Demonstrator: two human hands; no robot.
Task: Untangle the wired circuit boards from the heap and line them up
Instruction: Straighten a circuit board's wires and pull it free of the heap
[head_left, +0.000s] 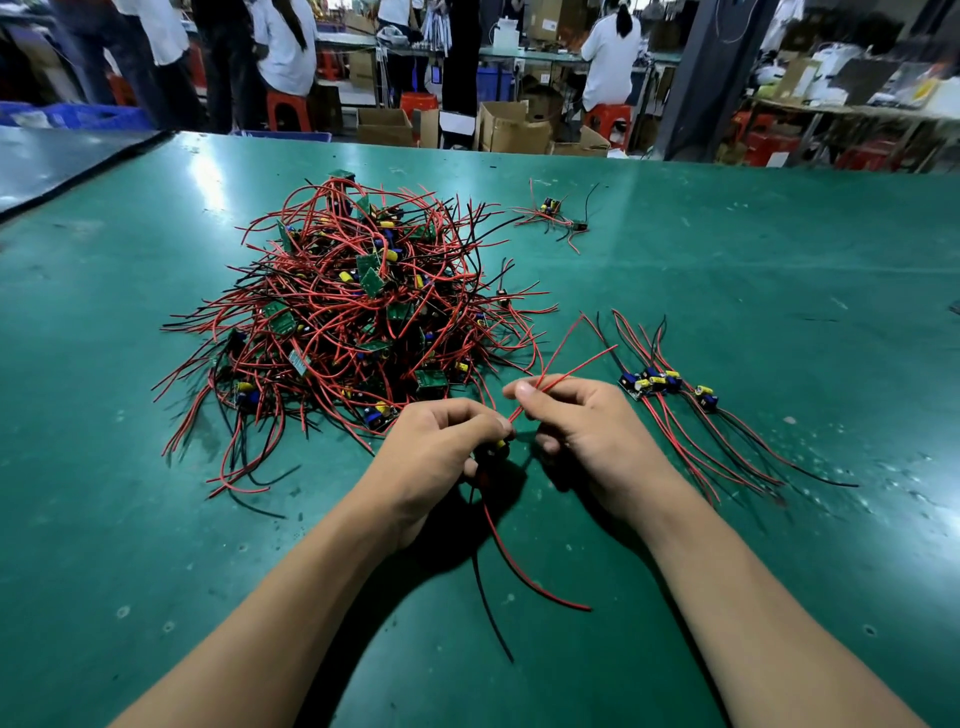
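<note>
Head view: a green table (779, 249) carries a dense heap (353, 312) of small circuit boards tangled in red and black wires, lying left of centre and just beyond the hands.

Left hand (441, 441) – fingers curled inward and closed on a single board (500, 446), of which only a yellow capacitor and a dark edge show between the two hands; the board is held slightly above the table surface.

Right hand (576, 421) – thumb and forefinger pressed together, pinching two red leads (569, 370) that rise from the board and fan up and to the right; the remaining fingers are bent under the palm.

From the same board a red tail wire (519, 566) and a black tail wire (488, 608) trail toward the viewer across the table between the forearms.

Sorted row (655, 383): several freed boards lie side by side just right of the right hand, wires stretched out along the table away from and toward the viewer.

Far cluster (553, 210): a few more boards with wires, well apart from the heap, toward the far edge.

Background: standing and seated people (610, 52), red stools (609, 117) and cardboard boxes (511, 130) beyond the table.
</note>
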